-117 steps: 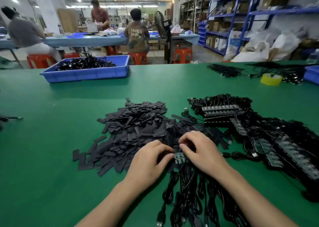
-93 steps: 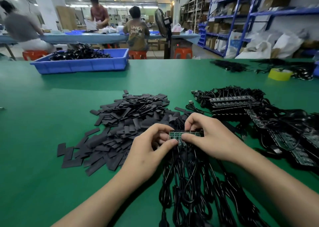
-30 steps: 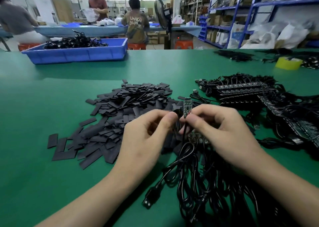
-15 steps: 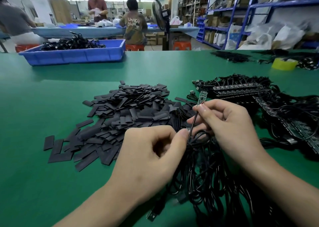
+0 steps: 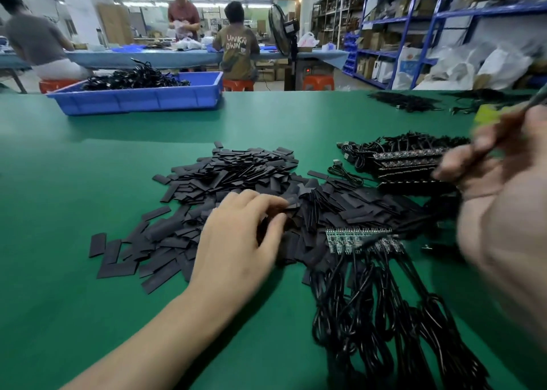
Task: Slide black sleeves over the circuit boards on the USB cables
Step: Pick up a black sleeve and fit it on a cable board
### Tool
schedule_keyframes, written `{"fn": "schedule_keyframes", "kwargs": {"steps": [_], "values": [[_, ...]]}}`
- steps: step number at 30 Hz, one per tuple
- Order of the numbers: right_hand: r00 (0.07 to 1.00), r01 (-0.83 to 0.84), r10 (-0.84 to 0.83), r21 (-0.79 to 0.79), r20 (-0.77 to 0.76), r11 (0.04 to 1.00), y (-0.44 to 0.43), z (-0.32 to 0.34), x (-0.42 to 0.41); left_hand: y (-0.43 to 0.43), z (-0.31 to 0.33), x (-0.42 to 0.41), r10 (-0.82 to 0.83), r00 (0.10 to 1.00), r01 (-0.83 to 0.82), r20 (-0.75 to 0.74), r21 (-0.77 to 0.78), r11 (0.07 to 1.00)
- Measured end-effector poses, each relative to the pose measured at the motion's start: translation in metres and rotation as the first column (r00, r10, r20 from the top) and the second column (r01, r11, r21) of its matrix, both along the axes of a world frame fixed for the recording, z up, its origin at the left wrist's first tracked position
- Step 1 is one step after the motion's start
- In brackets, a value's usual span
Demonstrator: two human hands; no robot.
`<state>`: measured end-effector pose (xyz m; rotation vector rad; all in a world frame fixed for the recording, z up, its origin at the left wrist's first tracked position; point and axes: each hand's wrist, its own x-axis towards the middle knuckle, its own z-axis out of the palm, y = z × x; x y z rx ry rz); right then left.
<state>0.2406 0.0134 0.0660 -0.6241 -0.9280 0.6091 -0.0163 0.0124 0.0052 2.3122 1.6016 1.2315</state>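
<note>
Left forearm (image 5: 154,339) bare, runs in from lower left, wrist straight. Left hand (image 5: 236,241) palm down, low over table, fingers (image 5: 260,201) bent, tips on sleeves (image 5: 236,170); thumb tucked under beside forefinger, whether it pinches one unclear. Right hand (image 5: 500,164) raised at right edge, close to camera, blurred. Thumb and bent fingers pinch thin cable (image 5: 536,100) slanting up to right. Right wrist and forearm (image 5: 509,256) fill right edge, bare, out of focus. Hands well apart.
</note>
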Motion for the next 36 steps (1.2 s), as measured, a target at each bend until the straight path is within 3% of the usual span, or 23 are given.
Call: {"fn": "schedule_keyframes", "kwargs": {"steps": [2, 3, 5, 7, 9, 11, 15, 20, 23, 26, 30, 36], "values": [[0.95, 0.176, -0.186, 0.062, 0.25, 0.982, -0.004, 0.004, 0.005, 0.005, -0.002, 0.001, 0.048, 0.985, -0.051, -0.165, -0.018, 0.999], [0.86, 0.273, -0.285, 0.09, 0.423, 0.958, -0.006, 0.003, 0.003, 0.006, -0.002, 0.003, 0.046, 0.972, -0.056, -0.231, -0.038, 0.998], [0.54, 0.384, -0.39, 0.194, 0.746, 0.903, -0.009, -0.004, -0.008, 0.008, -0.005, 0.007, 0.032, 0.943, -0.058, -0.332, -0.069, 0.996], [0.246, 0.374, -0.317, 0.212, 0.916, 0.903, -0.01, -0.015, -0.024, 0.008, -0.006, 0.005, 0.037, 0.936, -0.066, -0.351, -0.072, 0.995], [0.096, 0.363, -0.163, 0.118, 0.982, 0.925, -0.013, -0.022, -0.036, 0.008, -0.003, 0.001, 0.059, 0.949, -0.077, -0.308, -0.044, 0.996], [0.022, 0.364, -0.026, 0.016, 0.999, 0.931, -0.015, -0.028, -0.043, 0.008, -0.001, -0.001, 0.09, 0.954, -0.099, -0.286, -0.016, 0.995], [0.133, 0.337, 0.159, -0.196, 0.978, 0.921, -0.017, -0.035, -0.047, 0.009, -0.001, 0.0, 0.086, 0.965, -0.095, -0.249, -0.026, 0.995], [0.309, 0.251, 0.266, -0.348, 0.913, 0.903, -0.015, -0.039, -0.045, 0.009, -0.002, -0.001, 0.081, 0.988, -0.07, -0.131, 0.083, 0.994], [0.45, 0.14, 0.301, -0.4, 0.84, 0.906, -0.013, -0.04, -0.047, 0.008, -0.003, 0.001, -0.066, 0.989, 0.056, 0.131, 0.083, 0.995], [0.62, -0.006, 0.358, -0.452, 0.698, 0.892, -0.012, -0.04, -0.045, 0.006, -0.006, 0.004, -0.249, 0.858, 0.316, 0.449, -0.08, 0.946], [0.642, -0.115, 0.473, -0.535, 0.603, 0.837, -0.012, -0.043, -0.044, 0.006, -0.009, 0.008, -0.288, 0.762, 0.432, 0.58, -0.123, 0.894], [0.647, -0.168, 0.528, -0.573, 0.55, 0.803, -0.013, -0.044, -0.045, 0.001, -0.008, 0.009, -0.297, 0.79, 0.417, 0.537, -0.115, 0.902]]}}
